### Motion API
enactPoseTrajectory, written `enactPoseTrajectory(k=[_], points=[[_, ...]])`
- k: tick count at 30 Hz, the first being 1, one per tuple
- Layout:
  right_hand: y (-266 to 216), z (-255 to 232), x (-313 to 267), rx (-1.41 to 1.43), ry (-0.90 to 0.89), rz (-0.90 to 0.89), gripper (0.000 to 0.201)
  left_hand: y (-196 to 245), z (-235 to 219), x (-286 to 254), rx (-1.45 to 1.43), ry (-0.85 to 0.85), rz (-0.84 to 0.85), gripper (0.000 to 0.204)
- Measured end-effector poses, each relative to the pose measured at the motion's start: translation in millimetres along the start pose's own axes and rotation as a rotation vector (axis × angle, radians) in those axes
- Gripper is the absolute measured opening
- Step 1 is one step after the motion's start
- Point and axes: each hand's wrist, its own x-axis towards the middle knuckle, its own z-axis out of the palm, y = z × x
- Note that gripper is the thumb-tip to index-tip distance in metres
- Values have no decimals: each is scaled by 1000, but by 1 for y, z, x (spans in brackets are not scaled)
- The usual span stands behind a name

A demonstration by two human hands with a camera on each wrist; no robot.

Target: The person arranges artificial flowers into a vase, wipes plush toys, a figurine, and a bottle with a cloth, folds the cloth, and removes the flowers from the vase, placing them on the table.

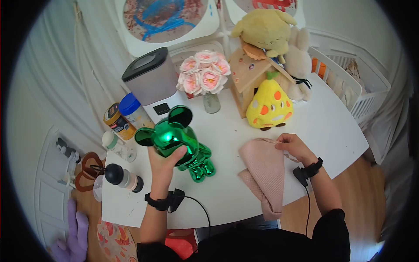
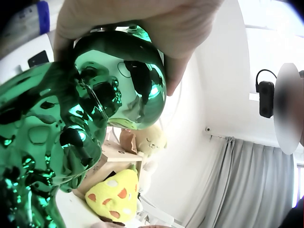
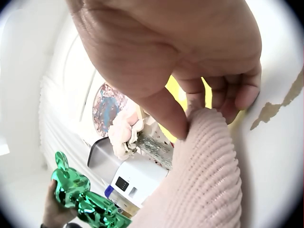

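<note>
In the head view, the left hand (image 1: 163,165) grips the green figure (image 1: 174,136) by its head over the surface (image 1: 222,196), the right hand (image 1: 297,147) pinches the pink cloth (image 1: 265,168), and the yellow jar (image 1: 119,122) carries lettering too small to read. Left wrist: mirrored head, firmly clasped; right wrist: ribbed cloth, nipped tight.

The figurine (image 1: 190,147) is metallic green, the cloth (image 1: 265,172) pale pink, the pear-shaped plush (image 1: 269,107) yellow with orange patches.

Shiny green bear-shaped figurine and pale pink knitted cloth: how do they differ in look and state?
The figurine is glossy; the cloth is matte and ribbed. The figurine has rounded contours; the cloth falls in soft folds. The left hand grips the figurine; the right hand pinches the cloth. Both are held.
</note>
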Motion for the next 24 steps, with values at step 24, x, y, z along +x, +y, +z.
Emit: enactPoseTrajectory(k=[24], points=[[-218,-29,-111,-356,561,-594,19,-10,-1,-4,4,-112,-29,119]])
